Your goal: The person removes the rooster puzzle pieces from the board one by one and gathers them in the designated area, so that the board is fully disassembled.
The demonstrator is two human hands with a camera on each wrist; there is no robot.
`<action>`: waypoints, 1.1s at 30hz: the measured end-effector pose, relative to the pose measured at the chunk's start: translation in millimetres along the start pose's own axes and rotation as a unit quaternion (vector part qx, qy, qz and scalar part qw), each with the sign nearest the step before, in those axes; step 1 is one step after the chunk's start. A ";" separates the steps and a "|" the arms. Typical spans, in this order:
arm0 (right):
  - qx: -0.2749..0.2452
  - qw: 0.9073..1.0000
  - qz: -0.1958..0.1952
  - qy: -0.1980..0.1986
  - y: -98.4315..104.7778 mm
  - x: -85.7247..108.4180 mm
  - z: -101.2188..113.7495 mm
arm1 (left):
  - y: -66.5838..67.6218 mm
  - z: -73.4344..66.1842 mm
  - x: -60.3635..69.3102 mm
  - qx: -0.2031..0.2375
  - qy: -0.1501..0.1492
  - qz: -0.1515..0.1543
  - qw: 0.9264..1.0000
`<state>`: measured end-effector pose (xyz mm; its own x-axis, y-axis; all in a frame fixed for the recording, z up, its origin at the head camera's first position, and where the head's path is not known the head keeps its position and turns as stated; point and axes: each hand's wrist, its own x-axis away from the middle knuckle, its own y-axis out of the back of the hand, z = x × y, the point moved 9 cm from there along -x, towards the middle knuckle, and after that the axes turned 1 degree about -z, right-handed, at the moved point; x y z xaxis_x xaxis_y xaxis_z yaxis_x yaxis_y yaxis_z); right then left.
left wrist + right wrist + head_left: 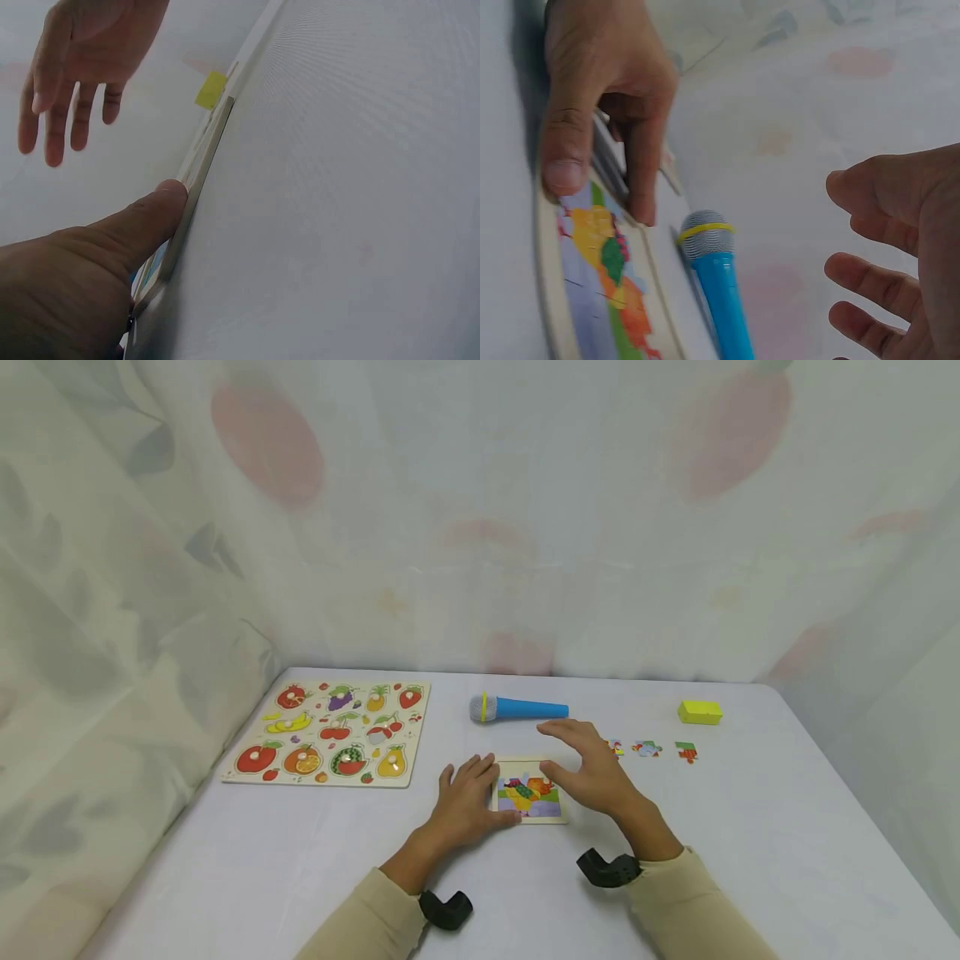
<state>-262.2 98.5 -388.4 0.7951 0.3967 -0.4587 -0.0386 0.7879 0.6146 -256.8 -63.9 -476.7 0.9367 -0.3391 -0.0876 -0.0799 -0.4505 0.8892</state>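
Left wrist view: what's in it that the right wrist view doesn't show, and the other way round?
Only the left wrist view shows the yellow block. Only the right wrist view shows the microphone's grey head, ringed by a yellow band. Both show the left hand, the right hand and the framed picture puzzle.

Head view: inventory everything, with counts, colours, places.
Fruit board: 1, cream and multicoloured, left.
Microphone: 1, blue and grey, far centre.
Block: 1, yellow, far right.
Loose pieces: 3 visible, multicoloured, centre-right.
Framed puzzle: 1, multicoloured, pale-rimmed, nearer than microphone.
Table: 1, white, underneath.
Backdrop cloth: count unclear, whitish, printed, behind and beside.
Wrist devices: 2, black, one per wrist.
Sleeves: 2, beige, near edge.
Left hand: 1, on puzzle's left side.
Right hand: 1, raised by puzzle's right side.
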 end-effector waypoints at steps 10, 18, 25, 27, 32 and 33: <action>-0.019 0.999 0.021 -0.026 -36.2 -1.0 -18.4 | -2.7 -0.1 -1.2 0.000 0.000 -0.002 1.000; -0.020 0.998 0.042 -0.031 -54.5 -0.3 -24.2 | -0.6 0.4 -0.7 -0.011 -0.001 -0.007 1.000; 0.012 0.995 0.079 -0.057 -68.5 4.3 -32.3 | -1.1 0.3 -1.4 -0.019 -0.006 -0.007 1.000; 0.025 0.994 0.090 -0.055 -71.5 5.4 -32.7 | -1.6 0.7 -1.5 -0.020 -0.006 -0.005 1.000; 0.079 0.990 0.111 -0.040 -77.7 7.1 -31.5 | -1.8 1.1 -0.9 -0.019 -0.008 -0.002 1.000; 0.097 0.988 0.115 -0.037 -79.3 7.1 -31.8 | -1.5 0.8 -0.9 -0.018 -0.008 -0.002 1.000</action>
<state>-272.7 53.8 -460.8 0.8213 0.5134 -0.2487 -0.1123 0.5730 0.8118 -257.8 -63.6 -478.3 0.9310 -0.3515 -0.0984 -0.0634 -0.4212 0.9047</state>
